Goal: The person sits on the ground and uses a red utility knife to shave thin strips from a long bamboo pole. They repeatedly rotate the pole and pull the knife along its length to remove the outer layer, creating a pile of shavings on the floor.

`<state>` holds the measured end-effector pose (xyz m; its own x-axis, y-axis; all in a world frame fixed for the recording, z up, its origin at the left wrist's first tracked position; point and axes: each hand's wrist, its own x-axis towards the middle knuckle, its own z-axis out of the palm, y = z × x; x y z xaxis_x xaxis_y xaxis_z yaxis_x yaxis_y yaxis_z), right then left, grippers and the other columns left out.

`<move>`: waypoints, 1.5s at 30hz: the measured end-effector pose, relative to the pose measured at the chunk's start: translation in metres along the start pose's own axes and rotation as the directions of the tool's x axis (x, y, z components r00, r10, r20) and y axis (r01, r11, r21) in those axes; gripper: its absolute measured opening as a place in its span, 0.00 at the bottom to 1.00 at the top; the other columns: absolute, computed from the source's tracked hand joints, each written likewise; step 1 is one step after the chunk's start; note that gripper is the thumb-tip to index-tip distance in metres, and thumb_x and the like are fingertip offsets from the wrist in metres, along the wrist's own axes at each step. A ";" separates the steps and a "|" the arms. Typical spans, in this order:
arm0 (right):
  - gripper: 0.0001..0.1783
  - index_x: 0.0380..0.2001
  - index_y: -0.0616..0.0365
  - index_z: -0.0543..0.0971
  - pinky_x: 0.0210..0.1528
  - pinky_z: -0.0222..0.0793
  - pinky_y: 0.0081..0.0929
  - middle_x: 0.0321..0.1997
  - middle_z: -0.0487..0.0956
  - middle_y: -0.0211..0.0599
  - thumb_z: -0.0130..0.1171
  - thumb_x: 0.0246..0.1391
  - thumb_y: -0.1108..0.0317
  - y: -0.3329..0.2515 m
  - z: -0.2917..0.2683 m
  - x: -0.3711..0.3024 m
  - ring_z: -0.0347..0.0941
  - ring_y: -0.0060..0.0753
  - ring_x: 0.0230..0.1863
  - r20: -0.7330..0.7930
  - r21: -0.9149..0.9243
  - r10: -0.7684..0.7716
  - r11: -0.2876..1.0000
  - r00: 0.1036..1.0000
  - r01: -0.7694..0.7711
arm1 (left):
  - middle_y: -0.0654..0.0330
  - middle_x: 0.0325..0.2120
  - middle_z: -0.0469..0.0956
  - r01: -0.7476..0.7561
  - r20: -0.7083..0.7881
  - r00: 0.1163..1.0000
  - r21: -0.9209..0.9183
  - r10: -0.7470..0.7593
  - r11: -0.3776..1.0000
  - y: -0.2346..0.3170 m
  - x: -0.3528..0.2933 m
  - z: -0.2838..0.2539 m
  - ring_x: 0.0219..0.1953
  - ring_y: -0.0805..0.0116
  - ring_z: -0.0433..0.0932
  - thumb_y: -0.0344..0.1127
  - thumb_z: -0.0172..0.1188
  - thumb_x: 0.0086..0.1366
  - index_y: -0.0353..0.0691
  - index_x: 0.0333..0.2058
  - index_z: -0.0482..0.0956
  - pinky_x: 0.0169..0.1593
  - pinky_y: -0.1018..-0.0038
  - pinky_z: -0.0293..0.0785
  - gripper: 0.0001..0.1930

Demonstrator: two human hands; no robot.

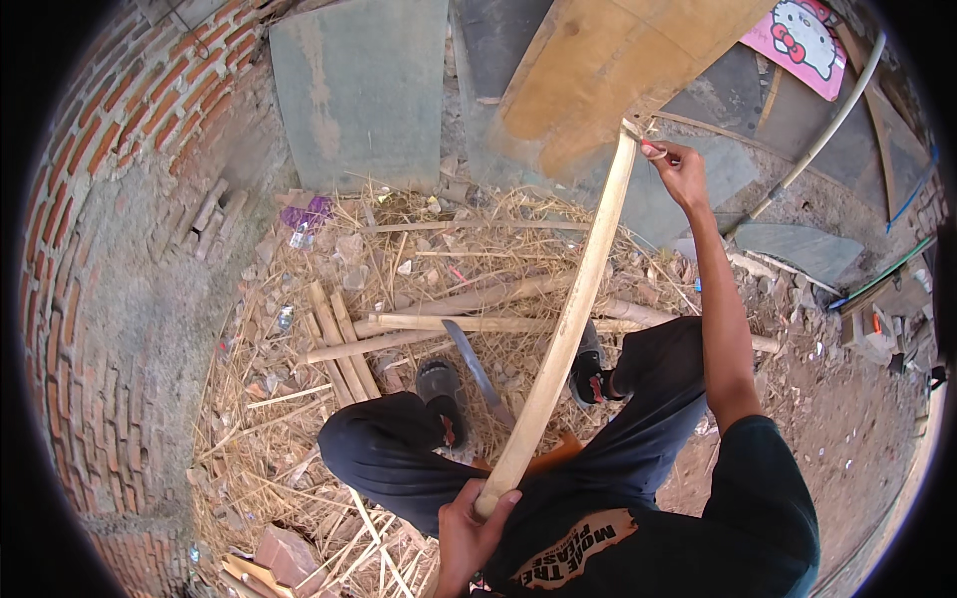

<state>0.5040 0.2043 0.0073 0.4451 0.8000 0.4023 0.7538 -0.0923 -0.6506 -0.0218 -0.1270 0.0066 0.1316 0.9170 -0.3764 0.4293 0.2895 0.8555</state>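
A long pale split-bamboo strip [573,334] slants from my lap up to the far right. Its near end is in my left hand [471,533], the thumb lying along its edge. At the far end my right hand [678,171] is closed in a pinch on a small thing with a red part [649,149]. It touches or nearly touches the strip's tip; its kind is too small to tell. On the ground between my feet lies a long curved machete blade [477,369], its handle end hidden.
Bamboo poles [498,296] and several cut slats [339,344] lie on straw and rubble ahead. A brick wall [100,249] bounds the left. Grey sheets [359,95] and a brown board [608,70] lean at the back; a pale pipe [832,130] slants at right.
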 end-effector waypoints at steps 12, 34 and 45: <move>0.24 0.51 0.58 0.84 0.22 0.53 0.25 0.22 0.74 0.25 0.60 0.74 0.46 0.002 -0.033 -0.013 0.61 0.19 0.16 0.472 0.550 0.268 0.655 0.840 -0.518 | 0.68 0.25 0.80 0.107 0.067 0.993 -0.193 -0.096 0.975 -0.025 0.023 -0.002 0.27 0.85 0.71 0.37 0.75 0.71 0.31 0.43 0.85 0.29 0.79 0.67 0.14; 0.19 0.49 0.60 0.86 0.36 0.81 0.33 0.40 0.87 0.43 0.76 0.61 0.59 -0.142 -0.004 -0.280 0.86 0.42 0.34 0.283 0.510 -0.421 0.827 0.862 0.236 | 0.71 0.34 0.80 -0.108 0.137 0.972 -0.456 0.189 0.884 0.058 0.106 0.009 0.32 0.89 0.72 0.27 0.73 0.70 0.36 0.55 0.76 0.33 0.84 0.67 0.19; 0.20 0.48 0.56 0.88 0.29 0.78 0.33 0.32 0.83 0.33 0.78 0.52 0.64 -0.152 0.008 -0.311 0.82 0.36 0.27 0.183 0.561 -0.597 0.716 0.781 0.415 | 0.62 0.42 0.86 -0.170 0.171 0.943 -0.492 0.286 0.854 0.056 0.116 0.017 0.44 0.79 0.83 0.30 0.82 0.62 0.33 0.56 0.77 0.46 0.77 0.83 0.28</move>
<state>0.2467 -0.0261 -0.0241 -0.1905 0.7889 0.5843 0.4537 0.5986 -0.6602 0.0329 -0.0087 0.0050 0.3995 0.9007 -0.1706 -0.0959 0.2261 0.9694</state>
